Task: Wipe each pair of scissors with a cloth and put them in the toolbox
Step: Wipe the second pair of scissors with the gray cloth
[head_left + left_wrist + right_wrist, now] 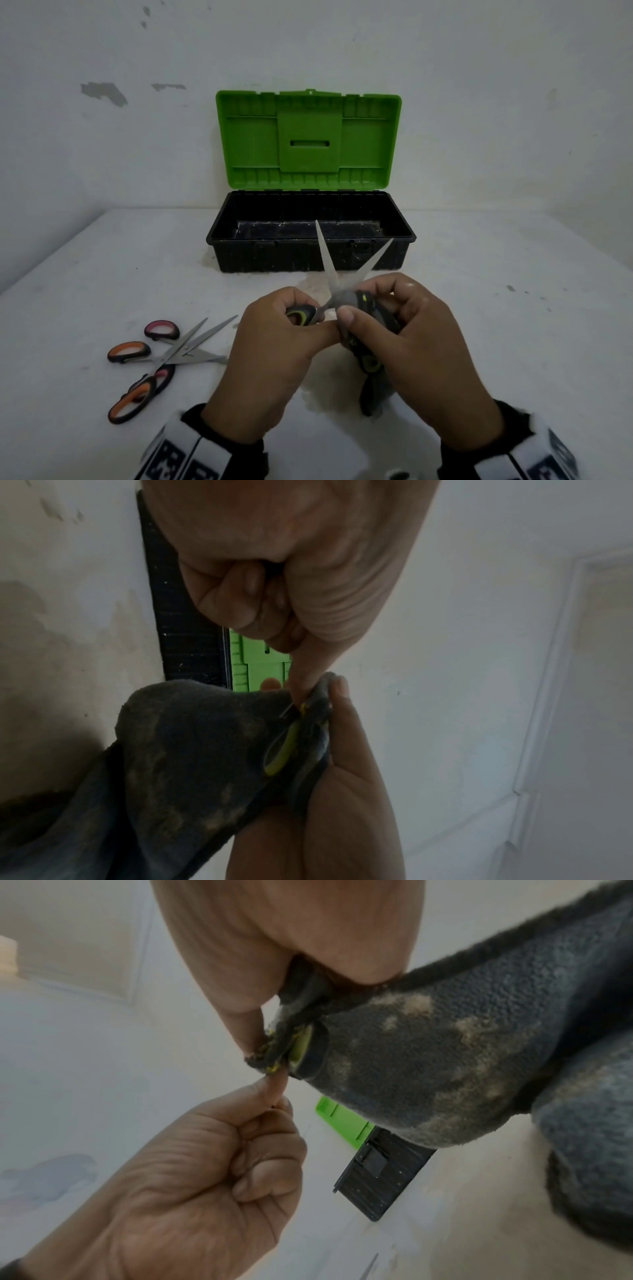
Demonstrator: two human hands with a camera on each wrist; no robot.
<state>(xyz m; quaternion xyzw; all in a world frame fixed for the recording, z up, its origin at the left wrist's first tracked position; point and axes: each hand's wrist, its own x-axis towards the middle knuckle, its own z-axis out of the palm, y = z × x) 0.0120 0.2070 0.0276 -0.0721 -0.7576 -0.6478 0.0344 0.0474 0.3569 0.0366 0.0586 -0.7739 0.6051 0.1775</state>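
A pair of scissors (329, 260) with black and yellow-green handles is held above the table, its blades spread and pointing at the toolbox (274, 257). My left hand (305, 320) grips one handle loop. Over the other handle and the pivot lies a dark grey cloth (373, 394), pinched there by my right hand (368, 305). In the left wrist view the cloth (188, 750) covers most of the handle (284, 748). The right wrist view shows the stained cloth (445, 1056) around the handle (303, 1047) and my left hand (205, 1177) below as a fist.
The black toolbox stands open against the wall with its green lid (308, 137) upright, and nothing shows inside it. Pink-handled scissors (161, 330) and orange-handled scissors (129, 352) lie crossed on the white table (496, 325) to my left.
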